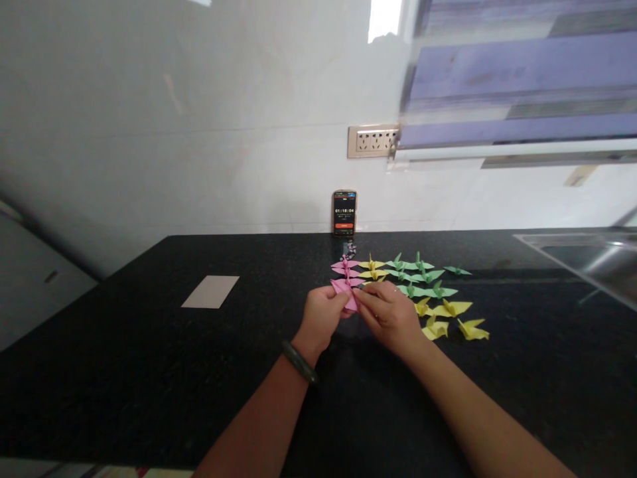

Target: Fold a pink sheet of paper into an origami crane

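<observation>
Between my two hands is a piece of pink folded paper (pixel 351 303), held above the dark countertop. My left hand (pixel 324 315) is closed on its left side, thumb on top. The fingers of my right hand (pixel 391 312) pinch its right edge. Just beyond the hands stand pink paper cranes (pixel 345 265), with yellow paper cranes (pixel 372 265) beside them. Green paper cranes (pixel 419 263) spread farther right, and larger yellow paper cranes (pixel 472 329) lie to the right of my right hand, which hides part of the rows.
A pale square of paper (pixel 211 292) lies on the black countertop (pixel 124 358) at left. A phone (pixel 344 212) showing a timer leans against the wall, below a wall socket (pixel 373 141). A sink (pixel 597 259) is set in at the right.
</observation>
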A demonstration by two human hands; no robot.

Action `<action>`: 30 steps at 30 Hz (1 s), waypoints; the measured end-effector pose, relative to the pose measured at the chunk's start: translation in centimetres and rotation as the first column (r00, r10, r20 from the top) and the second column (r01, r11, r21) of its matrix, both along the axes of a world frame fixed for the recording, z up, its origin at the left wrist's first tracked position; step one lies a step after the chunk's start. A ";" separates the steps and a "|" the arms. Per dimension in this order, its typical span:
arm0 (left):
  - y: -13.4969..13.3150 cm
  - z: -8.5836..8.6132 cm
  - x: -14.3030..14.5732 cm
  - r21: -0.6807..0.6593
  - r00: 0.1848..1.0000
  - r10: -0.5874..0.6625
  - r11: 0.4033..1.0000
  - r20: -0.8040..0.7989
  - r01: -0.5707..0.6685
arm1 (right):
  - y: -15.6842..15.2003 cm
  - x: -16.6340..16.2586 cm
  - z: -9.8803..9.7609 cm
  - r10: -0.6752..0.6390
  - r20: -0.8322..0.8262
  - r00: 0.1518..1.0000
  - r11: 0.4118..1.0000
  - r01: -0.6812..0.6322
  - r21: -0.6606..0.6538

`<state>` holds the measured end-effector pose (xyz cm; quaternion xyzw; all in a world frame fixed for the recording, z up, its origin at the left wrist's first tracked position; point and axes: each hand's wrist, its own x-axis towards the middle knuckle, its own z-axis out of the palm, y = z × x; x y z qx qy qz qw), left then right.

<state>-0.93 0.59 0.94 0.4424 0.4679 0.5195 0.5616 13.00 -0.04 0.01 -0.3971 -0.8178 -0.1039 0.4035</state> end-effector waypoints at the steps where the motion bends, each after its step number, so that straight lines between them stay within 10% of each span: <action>1: -0.1 0.1 0.0 -0.017 1.000 0.000 1.000 0.026 0.001 | 0.0 0.0 0.1 0.007 0.011 1.000 1.000 -0.007 -0.005; 14: 0.0 0.4 -0.1 -0.057 0.996 0.034 0.998 0.080 -0.029 | -0.5 -0.6 0.6 -0.008 0.141 0.990 0.996 0.020 -0.085; 20: 0.0 0.2 -0.2 0.000 0.996 0.038 0.999 0.076 -0.038 | -0.3 -0.8 0.2 0.063 -0.103 0.993 0.977 -0.083 -0.198; 24: -0.1 0.2 -0.2 -0.026 0.999 0.044 0.999 0.016 -0.044 | 0.2 -0.7 0.2 -0.067 -0.477 0.876 0.884 -0.170 -0.436; 30: -0.2 -0.1 -0.1 0.056 0.999 -0.031 0.998 -0.037 0.033 | 0.5 -0.8 0.1 -0.166 -0.593 0.788 0.627 -0.380 -0.680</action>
